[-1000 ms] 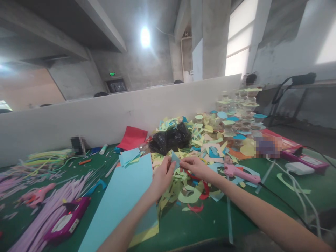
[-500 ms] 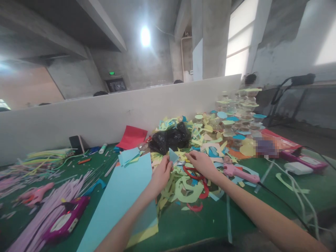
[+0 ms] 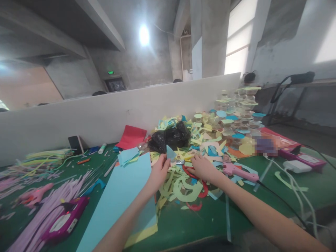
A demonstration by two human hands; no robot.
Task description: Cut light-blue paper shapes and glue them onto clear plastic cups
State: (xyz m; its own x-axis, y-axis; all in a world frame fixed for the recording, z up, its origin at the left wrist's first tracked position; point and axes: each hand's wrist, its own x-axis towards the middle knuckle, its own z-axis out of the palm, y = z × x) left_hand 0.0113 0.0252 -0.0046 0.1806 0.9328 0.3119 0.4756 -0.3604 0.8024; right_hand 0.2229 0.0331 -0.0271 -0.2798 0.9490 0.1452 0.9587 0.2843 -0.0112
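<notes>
small blue paper (image 3: 170, 152) in left hand (image 3: 159, 172)

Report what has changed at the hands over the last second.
The right hand has let go of the small light-blue paper piece and moved right, to the red-handled metal scissors; whether it grips them is unclear. The left hand has shifted slightly left, still pinching the piece. The pink plastic glue gun and crumpled black plastic bag stayed put.
</notes>
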